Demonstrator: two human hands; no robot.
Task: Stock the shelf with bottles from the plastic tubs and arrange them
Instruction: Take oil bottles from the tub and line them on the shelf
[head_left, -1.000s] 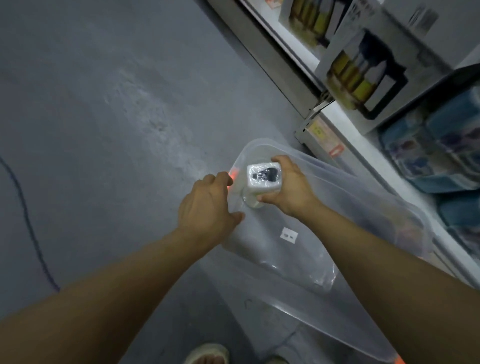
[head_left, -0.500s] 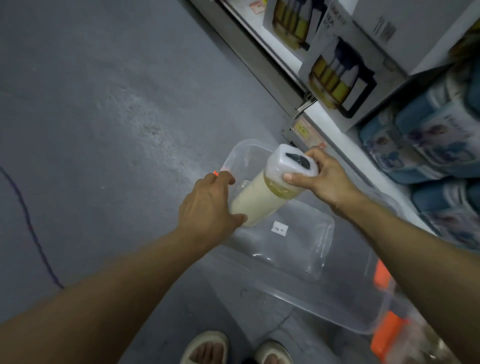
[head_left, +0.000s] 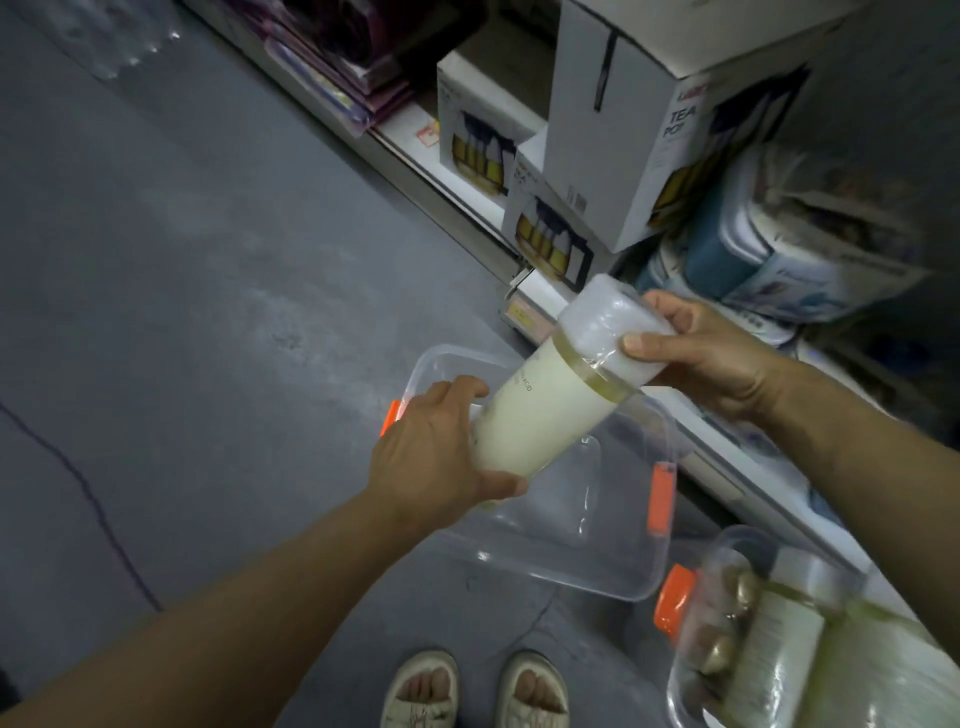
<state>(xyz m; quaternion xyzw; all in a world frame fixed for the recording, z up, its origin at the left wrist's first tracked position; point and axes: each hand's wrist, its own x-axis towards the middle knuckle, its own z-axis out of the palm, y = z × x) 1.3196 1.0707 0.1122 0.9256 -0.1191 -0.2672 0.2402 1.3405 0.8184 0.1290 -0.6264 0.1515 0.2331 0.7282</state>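
Both hands now grip 1 cream bottle (head_left: 561, 395) lifted clear of the emptied tub (head_left: 613, 525): left hand (head_left: 441, 457) cupping its base, right hand (head_left: 701, 358) clamped on its cap, ready for shelving.

Bottle (head_left: 558, 410) base behind left hand (head_left: 441, 457); second tub (head_left: 727, 623) edge-cropped, contents blurred

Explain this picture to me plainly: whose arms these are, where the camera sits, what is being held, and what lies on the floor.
No machine here: these are a person's bare arms, filmed by a camera worn on the head, looking down. The left hand cups the base of a cream bottle; the right hand holds its white cap end. The bottle is tilted above an empty clear tub with orange clips, lying on the grey floor. A second tub, bottom right, holds more bottles. Teapot boxes stand on the shelf to the right. The person's sandalled feet show below.
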